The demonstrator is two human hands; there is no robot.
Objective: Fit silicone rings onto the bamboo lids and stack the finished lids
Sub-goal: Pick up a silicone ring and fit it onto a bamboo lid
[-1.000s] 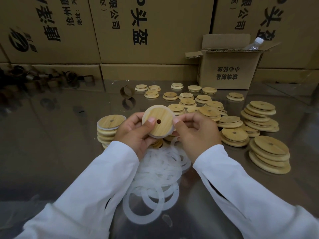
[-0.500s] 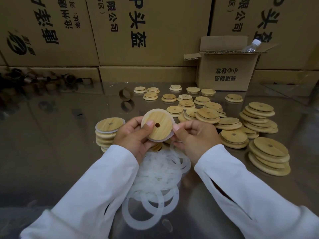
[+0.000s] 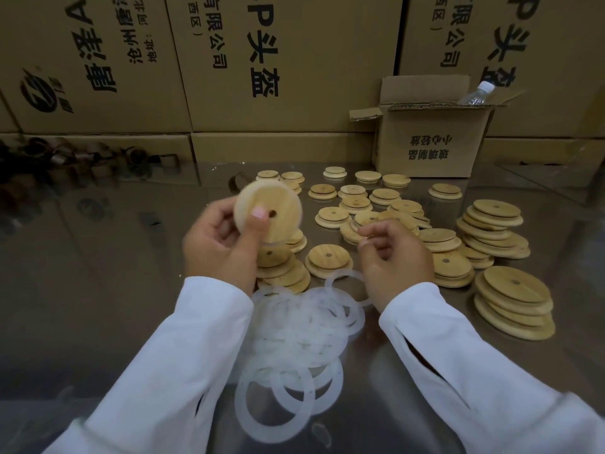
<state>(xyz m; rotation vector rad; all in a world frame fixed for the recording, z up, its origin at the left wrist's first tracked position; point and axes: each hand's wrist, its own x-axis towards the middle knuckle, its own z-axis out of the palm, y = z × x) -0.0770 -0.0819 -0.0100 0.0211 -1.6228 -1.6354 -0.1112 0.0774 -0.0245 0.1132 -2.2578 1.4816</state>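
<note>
One bamboo lid [image 3: 282,204] in grip of left hand [image 3: 222,249], right hand [image 3: 396,257] apart.

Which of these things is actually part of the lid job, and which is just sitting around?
Part of the job: bamboo lid gripped in the left hand; pile of silicone rings; loose lids and lid stacks.
Lying about: small open box; plastic bottle showing above it; big cartons behind.
</note>
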